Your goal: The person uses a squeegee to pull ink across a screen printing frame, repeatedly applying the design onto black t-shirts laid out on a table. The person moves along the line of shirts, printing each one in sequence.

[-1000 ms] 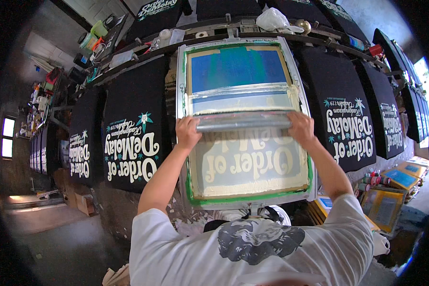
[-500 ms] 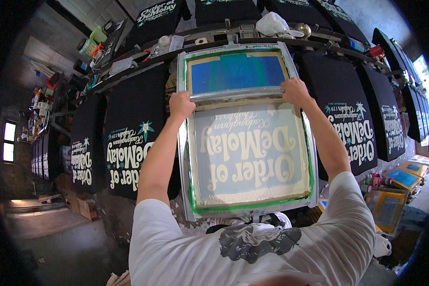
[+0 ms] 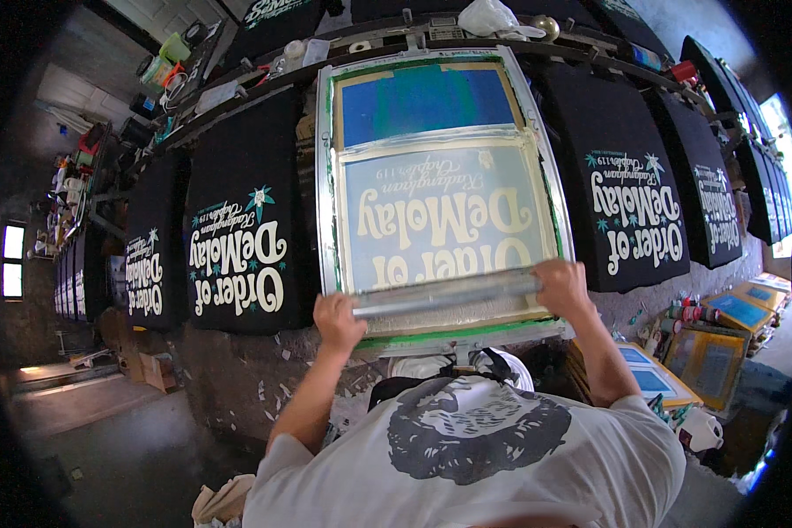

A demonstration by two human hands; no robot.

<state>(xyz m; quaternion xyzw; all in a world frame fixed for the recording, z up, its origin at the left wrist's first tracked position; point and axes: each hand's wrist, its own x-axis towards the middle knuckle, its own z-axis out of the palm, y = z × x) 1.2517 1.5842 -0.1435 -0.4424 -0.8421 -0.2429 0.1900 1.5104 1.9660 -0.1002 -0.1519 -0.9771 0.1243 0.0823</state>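
Note:
Gripping the two ends of a long metal-handled squeegee [image 3: 446, 292] are my left hand [image 3: 340, 322] and my right hand [image 3: 561, 284], both closed. It lies across the near part of a silkscreen in a silver frame [image 3: 557, 207] edged with green. The screen's far section is a blue and teal band [image 3: 427, 104]; below it, pale cream ink [image 3: 431, 211] shows large mirrored or inverted lettering. Black T-shirts with white and teal prints lie on boards to the left [image 3: 236, 158] and right [image 3: 603, 123] of the screen.
A rail behind the screen carries a white plastic bag [image 3: 486, 19], a brass-coloured ball [image 3: 547, 28] and small items. Cluttered shelves [image 3: 70, 185] stand at the far left. At lower right are stacked yellow-framed screens [image 3: 708, 370] and a white jug [image 3: 700, 429].
The squeegee went up to the blue band half a second ago and has since come down to the near end, both hands on it, the right end now higher than the left.

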